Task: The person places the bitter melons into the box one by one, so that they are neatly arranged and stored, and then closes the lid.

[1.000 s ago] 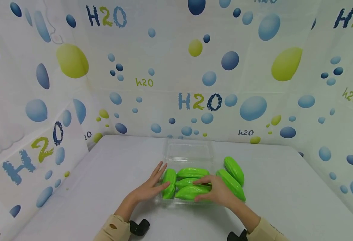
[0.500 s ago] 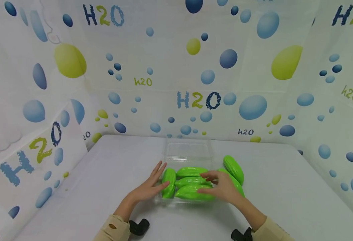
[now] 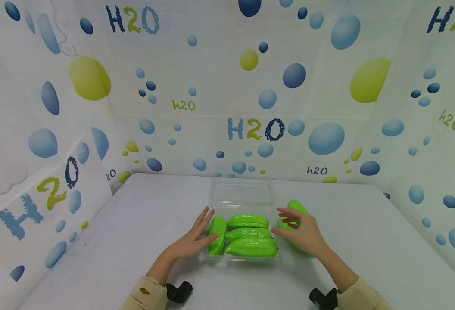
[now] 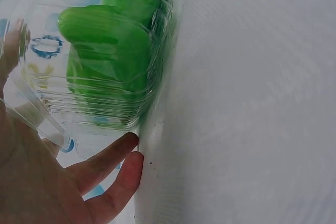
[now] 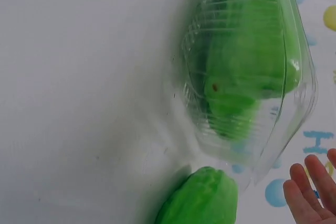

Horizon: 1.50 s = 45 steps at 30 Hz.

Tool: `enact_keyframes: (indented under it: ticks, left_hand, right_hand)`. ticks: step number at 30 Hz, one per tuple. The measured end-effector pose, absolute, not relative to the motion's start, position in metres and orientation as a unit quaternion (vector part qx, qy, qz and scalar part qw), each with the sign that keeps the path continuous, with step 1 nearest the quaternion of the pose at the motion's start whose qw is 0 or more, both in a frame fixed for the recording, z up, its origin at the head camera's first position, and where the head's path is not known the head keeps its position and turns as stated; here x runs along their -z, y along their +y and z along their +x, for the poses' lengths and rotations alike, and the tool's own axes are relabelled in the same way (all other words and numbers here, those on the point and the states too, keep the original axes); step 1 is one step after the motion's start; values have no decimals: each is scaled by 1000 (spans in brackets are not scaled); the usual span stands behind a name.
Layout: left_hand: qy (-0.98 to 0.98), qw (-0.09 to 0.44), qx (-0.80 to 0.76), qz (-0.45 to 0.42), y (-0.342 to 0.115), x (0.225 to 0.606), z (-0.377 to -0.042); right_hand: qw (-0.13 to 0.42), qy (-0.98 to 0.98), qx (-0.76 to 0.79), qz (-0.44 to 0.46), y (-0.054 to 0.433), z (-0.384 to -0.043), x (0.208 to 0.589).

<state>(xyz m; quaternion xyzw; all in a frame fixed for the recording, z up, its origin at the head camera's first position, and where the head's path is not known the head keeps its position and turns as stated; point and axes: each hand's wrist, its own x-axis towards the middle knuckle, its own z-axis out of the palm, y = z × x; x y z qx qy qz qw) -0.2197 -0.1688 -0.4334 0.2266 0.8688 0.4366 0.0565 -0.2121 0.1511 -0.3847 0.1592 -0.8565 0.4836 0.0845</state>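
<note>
A clear plastic clamshell box [image 3: 237, 259] holds several glossy, bright green, long vegetable-shaped pieces, apparently artificial. One upright piece [image 3: 216, 243] lies along the left end; three others, including the nearest piece [image 3: 252, 247], lie crosswise beside it. My left hand [image 3: 188, 244] rests against the box's left side with fingers extended, its thumb over the upright piece. My right hand [image 3: 306, 234] hovers right of the box with loosely bent fingers and nothing in them. Beneath it are two loose green pieces, the farther piece [image 3: 297, 205] and the nearer piece [image 5: 202, 200], both partly hidden in the head view.
The box's clear lid [image 3: 243, 193] is folded back toward the rear of the white table [image 3: 165, 196]. A patterned sheet [image 3: 212, 86] hangs behind and along the sides. Black wrist devices, such as the left one [image 3: 179, 292], sit near both sleeves.
My right hand has let go of the nearest crosswise piece and moved right, off the box, to above the loose pieces. My left hand stays at the box's left side.
</note>
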Motion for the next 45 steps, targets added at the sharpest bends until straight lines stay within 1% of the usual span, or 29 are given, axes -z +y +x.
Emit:
enact_keyframes:
  ticks: [14,20,25,32,36,45]
  left_hand:
    - [869,52,-437,228,-169,435,-220]
    - [868,56,-437,227,-168,432,-219]
    - [864,60,-445,227,-167,431,-217]
    - [862,63,-450,224,-166,430,-217]
    - [860,62,-454,225,-166,432,-217]
    - [866,58,-443,226,-167,431,-218]
  right_hand:
    - [160,-870,-449,128,175,-222,389]
    - [185,-880,-422,112,189,-233,394]
    - [180,-900,-386,89,200,-248,399]
    - [146,-926,-344,60,206,-266,407]
    - [137,-934,-327,55,208,-274,415]
    - [109,-937,-328,44,208,-282,427]
